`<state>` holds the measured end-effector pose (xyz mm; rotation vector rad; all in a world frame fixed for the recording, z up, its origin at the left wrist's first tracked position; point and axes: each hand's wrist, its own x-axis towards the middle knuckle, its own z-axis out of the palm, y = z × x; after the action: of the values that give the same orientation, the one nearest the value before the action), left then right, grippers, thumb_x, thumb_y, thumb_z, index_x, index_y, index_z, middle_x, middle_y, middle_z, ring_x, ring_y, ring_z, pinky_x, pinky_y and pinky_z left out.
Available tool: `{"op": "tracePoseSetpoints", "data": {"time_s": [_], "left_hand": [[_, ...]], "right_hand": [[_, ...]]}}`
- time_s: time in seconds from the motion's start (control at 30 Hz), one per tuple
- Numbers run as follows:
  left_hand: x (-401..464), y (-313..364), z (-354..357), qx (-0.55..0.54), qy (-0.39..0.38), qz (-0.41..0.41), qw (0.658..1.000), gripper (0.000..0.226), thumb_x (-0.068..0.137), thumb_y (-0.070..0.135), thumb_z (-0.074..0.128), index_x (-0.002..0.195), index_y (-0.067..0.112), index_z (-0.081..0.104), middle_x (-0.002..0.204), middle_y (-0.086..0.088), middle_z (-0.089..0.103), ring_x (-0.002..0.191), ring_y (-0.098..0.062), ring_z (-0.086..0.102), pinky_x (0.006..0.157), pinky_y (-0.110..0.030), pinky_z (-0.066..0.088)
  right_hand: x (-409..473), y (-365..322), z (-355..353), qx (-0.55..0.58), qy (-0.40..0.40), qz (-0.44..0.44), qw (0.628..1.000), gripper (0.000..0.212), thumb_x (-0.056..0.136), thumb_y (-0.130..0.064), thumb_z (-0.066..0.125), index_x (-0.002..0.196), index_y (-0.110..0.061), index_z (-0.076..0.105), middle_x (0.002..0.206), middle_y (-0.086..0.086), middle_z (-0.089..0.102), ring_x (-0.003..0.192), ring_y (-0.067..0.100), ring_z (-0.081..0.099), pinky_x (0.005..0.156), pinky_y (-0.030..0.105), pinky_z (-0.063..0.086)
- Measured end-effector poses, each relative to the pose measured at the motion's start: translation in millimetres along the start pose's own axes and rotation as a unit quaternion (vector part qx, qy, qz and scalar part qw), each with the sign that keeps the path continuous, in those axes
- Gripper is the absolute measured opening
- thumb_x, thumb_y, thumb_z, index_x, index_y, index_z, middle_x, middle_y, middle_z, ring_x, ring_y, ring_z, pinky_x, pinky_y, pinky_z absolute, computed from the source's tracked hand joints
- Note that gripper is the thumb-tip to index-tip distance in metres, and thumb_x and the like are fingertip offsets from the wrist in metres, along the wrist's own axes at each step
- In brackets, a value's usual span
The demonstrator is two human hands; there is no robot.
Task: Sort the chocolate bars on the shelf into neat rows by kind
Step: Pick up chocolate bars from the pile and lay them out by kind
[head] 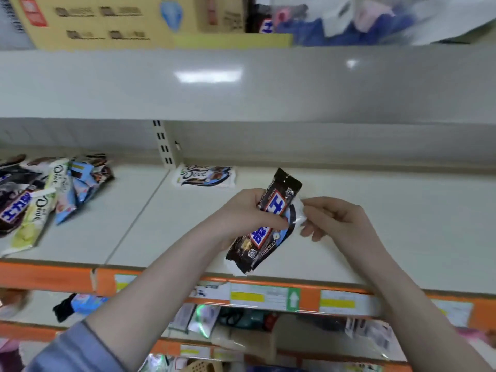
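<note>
My left hand grips a dark brown chocolate bar with a red, white and blue logo, held tilted above the cream shelf. Behind that bar is a white and blue wrapper; my right hand pinches its edge. One white Dove bar lies flat at the back of the shelf, past the upright. At the far left a mixed heap of bars lies in disorder: white, pale green, light blue and dark wrappers.
An orange price rail with labels runs along the shelf front. A slotted upright divides the back wall. Lower shelves hold packets and a blue and black item. A cardboard box sits on the shelf overhead.
</note>
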<state>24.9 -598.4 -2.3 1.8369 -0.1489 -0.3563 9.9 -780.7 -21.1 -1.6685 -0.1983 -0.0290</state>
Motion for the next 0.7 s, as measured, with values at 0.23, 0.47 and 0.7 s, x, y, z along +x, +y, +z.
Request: {"op": "tracePoseSetpoints", "data": {"time_s": [0.23, 0.47, 0.7], "left_hand": [[8.7, 0.0, 48.2, -0.04, 0.021, -0.007, 0.999, 0.019, 0.075, 0.001, 0.07, 0.083, 0.011, 0.056, 0.074, -0.006, 0.064, 0.065, -0.019, 0.061, 0.064, -0.026, 0.049], [3.8, -11.7, 49.3, -0.091, 0.109, -0.035, 0.989, 0.021, 0.075, -0.002, 0.068, 0.081, 0.011, 0.053, 0.069, -0.007, 0.057, 0.055, -0.016, 0.055, 0.054, -0.023, 0.046], [-6.7, -14.4, 35.0, -0.06, 0.149, -0.021, 0.987, 0.04, 0.062, 0.011, 0.077, 0.096, -0.002, 0.058, 0.08, -0.014, 0.06, 0.065, -0.021, 0.058, 0.063, -0.03, 0.046]], "right_hand": [[-7.7, 7.7, -57.6, 0.089, 0.057, 0.012, 0.994, 0.02, 0.087, 0.0, 0.054, 0.077, -0.011, 0.067, 0.055, 0.003, 0.068, 0.051, 0.014, 0.066, 0.051, 0.019, 0.052], [-8.6, 17.6, -82.7, 0.123, 0.068, 0.03, 0.99, 0.016, 0.087, -0.001, 0.054, 0.083, -0.011, 0.065, 0.07, 0.003, 0.07, 0.063, 0.014, 0.067, 0.059, 0.021, 0.055], [8.8, 13.2, -70.8, -0.206, -0.057, -0.113, 0.97, 0.04, 0.072, -0.024, 0.073, 0.106, -0.04, 0.06, 0.104, -0.021, 0.057, 0.094, -0.005, 0.053, 0.074, 0.004, 0.04]]}}
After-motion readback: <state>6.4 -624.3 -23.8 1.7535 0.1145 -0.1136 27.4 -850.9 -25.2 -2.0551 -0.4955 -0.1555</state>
